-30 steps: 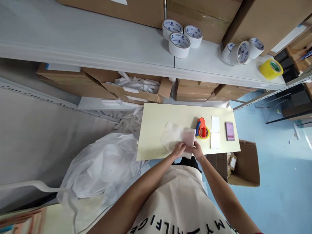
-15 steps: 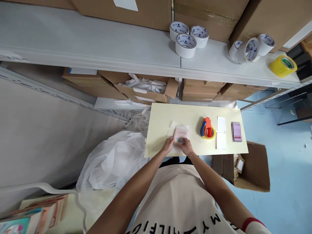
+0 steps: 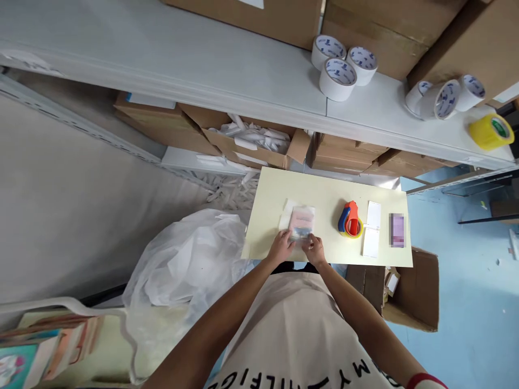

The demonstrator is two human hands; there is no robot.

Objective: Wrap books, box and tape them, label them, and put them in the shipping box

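Observation:
A flat pink packet (image 3: 302, 219) with a bluish lower end lies on the pale yellow table, on a whitish translucent wrapping sheet (image 3: 284, 215). My left hand (image 3: 281, 246) is closed at its lower left corner, with fingertips on the edge. My right hand (image 3: 314, 250) pinches the lower right corner. Whether the fingers grip the packet itself or only its wrapping is too small to tell. Right of my hands stands a red and blue tape dispenser (image 3: 351, 220) with a yellow roll.
White cards (image 3: 371, 242) and a blurred purple item (image 3: 397, 230) lie on the table's (image 3: 324, 186) right side. Above runs a shelf (image 3: 259, 86) with white tape rolls (image 3: 338, 80) and a yellow roll (image 3: 490, 131). A plastic bag (image 3: 182, 265) is at left, an open carton (image 3: 417, 292) at right.
My right hand has shifted slightly right and down to the packet's lower right corner, uncovering its bluish end. The camera view has tilted a little.

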